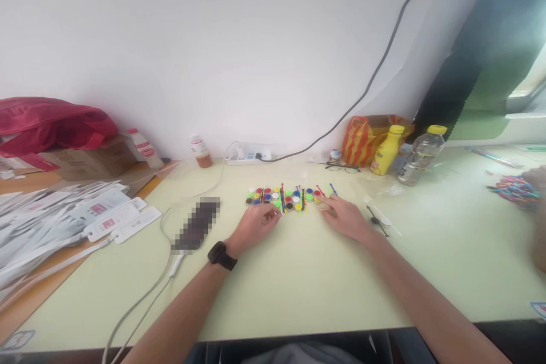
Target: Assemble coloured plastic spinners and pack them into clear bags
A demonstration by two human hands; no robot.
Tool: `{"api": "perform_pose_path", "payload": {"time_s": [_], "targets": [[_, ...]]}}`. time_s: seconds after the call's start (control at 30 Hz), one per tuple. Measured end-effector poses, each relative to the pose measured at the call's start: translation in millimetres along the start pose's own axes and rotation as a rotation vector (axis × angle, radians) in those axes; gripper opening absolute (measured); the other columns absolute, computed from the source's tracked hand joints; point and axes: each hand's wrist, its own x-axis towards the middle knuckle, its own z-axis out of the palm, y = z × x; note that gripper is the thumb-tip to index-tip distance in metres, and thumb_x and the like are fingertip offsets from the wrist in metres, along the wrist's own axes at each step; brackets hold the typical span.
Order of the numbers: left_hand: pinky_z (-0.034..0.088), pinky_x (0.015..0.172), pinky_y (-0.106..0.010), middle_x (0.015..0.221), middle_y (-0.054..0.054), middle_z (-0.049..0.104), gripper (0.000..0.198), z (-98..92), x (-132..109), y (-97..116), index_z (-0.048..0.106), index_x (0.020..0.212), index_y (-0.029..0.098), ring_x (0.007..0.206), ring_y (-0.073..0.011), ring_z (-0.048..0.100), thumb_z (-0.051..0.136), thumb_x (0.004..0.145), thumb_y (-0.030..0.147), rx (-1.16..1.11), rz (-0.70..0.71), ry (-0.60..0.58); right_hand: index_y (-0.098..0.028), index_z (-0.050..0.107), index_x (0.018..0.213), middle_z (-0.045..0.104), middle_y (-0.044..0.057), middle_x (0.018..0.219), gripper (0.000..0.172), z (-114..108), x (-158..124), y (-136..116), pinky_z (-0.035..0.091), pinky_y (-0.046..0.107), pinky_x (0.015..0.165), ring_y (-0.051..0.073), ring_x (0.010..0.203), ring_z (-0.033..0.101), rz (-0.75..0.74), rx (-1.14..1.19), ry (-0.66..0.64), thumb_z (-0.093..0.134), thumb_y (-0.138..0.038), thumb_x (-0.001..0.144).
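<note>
Small round plastic discs [289, 206] in red, blue, yellow, green, white and black lie in a row of clusters on the table. Thin coloured sticks with arrow-like ends [282, 194] stand out between the clusters. My left hand [256, 226], wearing a black watch [222, 255], is at the near edge of the row, thumb and forefinger pinched together. What sits in that pinch is too small to make out. At the row's right end my right hand [346, 217] reaches over the pieces, thumb and fingers apart, its fingertips close to a red disc [317, 193].
A black piece with thin arms [375, 220] lies right of my right hand. A blurred phone-like object [197, 227] with a cable is at left, beside heaped white tags [102, 205]. Bottles [387, 151], glasses [343, 168] and a power strip [249, 154] line the wall. Another person's hand [538, 182] shows far right near coloured sticks [516, 190].
</note>
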Motion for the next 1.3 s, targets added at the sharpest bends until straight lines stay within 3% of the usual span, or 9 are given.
{"api": "perform_pose_path", "payload": {"time_s": [0.1, 0.23, 0.47, 0.63, 0.83, 1.0, 1.13, 1.3], "targets": [[0.047, 0.065, -0.027, 0.08, -0.003, 0.073, 0.023, -0.6, 0, 0, 0.074, 0.093, 0.02, 0.072, -0.0166, 0.065, 0.057, 0.098, 0.034, 0.005, -0.004, -0.006, -0.025, 0.066, 0.133, 0.072, 0.006, 0.111, 0.041, -2, 0, 1, 0.044, 0.031, 0.08, 0.022, 0.094, 0.067, 0.048, 0.033, 0.013, 0.053, -0.026, 0.094], [0.047, 0.064, -0.026, 0.08, -0.003, 0.072, 0.022, -0.7, -1, 1, 0.074, 0.095, 0.021, 0.073, -0.0169, 0.065, 0.058, 0.098, 0.035, 0.019, -0.013, -0.016, -0.023, 0.071, 0.107, 0.073, 0.004, 0.091, 0.024, -8, -2, 3, 0.043, 0.03, 0.072, 0.021, 0.08, 0.065, 0.093, 0.059, -0.002, 0.055, -0.021, 0.089], [0.047, 0.066, -0.027, 0.08, -0.002, 0.072, 0.021, 1.6, -1, 4, 0.073, 0.095, 0.021, 0.073, -0.0167, 0.065, 0.058, 0.098, 0.036, 0.009, -0.008, -0.025, -0.023, 0.069, 0.089, 0.066, 0.0, 0.076, 0.011, -5, -13, -26, 0.038, 0.027, 0.061, 0.017, 0.066, 0.054, -0.064, 0.355, -0.177, 0.059, -0.027, 0.088], [0.047, 0.067, -0.026, 0.081, -0.003, 0.072, 0.025, 4.0, -3, 9, 0.072, 0.092, 0.021, 0.075, -0.017, 0.064, 0.055, 0.101, 0.037, -0.018, 0.027, -0.035, -0.022, 0.069, 0.093, 0.061, -0.001, 0.076, 0.011, 6, -19, -47, 0.039, 0.027, 0.063, 0.015, 0.066, 0.051, -0.149, 0.545, -0.277, 0.06, -0.028, 0.09], [0.047, 0.067, -0.027, 0.082, -0.003, 0.071, 0.029, 5.5, -4, 18, 0.072, 0.094, 0.02, 0.074, -0.0165, 0.062, 0.052, 0.103, 0.04, -0.047, 0.054, -0.037, -0.022, 0.065, 0.105, 0.06, 0.0, 0.083, 0.016, 3, -20, -49, 0.042, 0.028, 0.064, 0.016, 0.069, 0.05, -0.166, 0.593, -0.216, 0.06, -0.032, 0.094], [0.049, 0.07, -0.028, 0.081, -0.002, 0.07, 0.026, 7.4, -7, 24, 0.071, 0.109, 0.022, 0.074, -0.0165, 0.063, 0.055, 0.102, 0.042, -0.095, 0.07, -0.037, -0.022, 0.072, 0.112, 0.057, 0.007, 0.101, 0.032, -2, -16, -45, 0.049, 0.035, 0.083, 0.022, 0.095, 0.058, -0.263, 0.638, -0.148, 0.041, -0.027, 0.102], [0.049, 0.071, -0.028, 0.086, -0.002, 0.07, 0.03, 9.7, -8, 28, 0.067, 0.122, 0.025, 0.078, -0.0169, 0.064, 0.059, 0.1, 0.043, -0.119, 0.081, -0.067, -0.023, 0.065, 0.131, 0.057, 0.005, 0.098, 0.035, 3, -16, -45, 0.051, 0.035, 0.083, 0.019, 0.087, 0.059, -0.227, 0.753, -0.215, 0.046, -0.031, 0.103], [0.047, 0.068, -0.028, 0.083, -0.002, 0.07, 0.025, 12.6, -8, 30, 0.069, 0.095, 0.021, 0.074, -0.016, 0.061, 0.054, 0.102, 0.04, -0.141, 0.1, -0.137, -0.022, 0.062, 0.128, 0.063, 0.003, 0.098, 0.032, 9, -18, -48, 0.053, 0.034, 0.082, 0.017, 0.081, 0.065, -0.145, 0.919, -0.28, 0.057, -0.033, 0.099]]}}
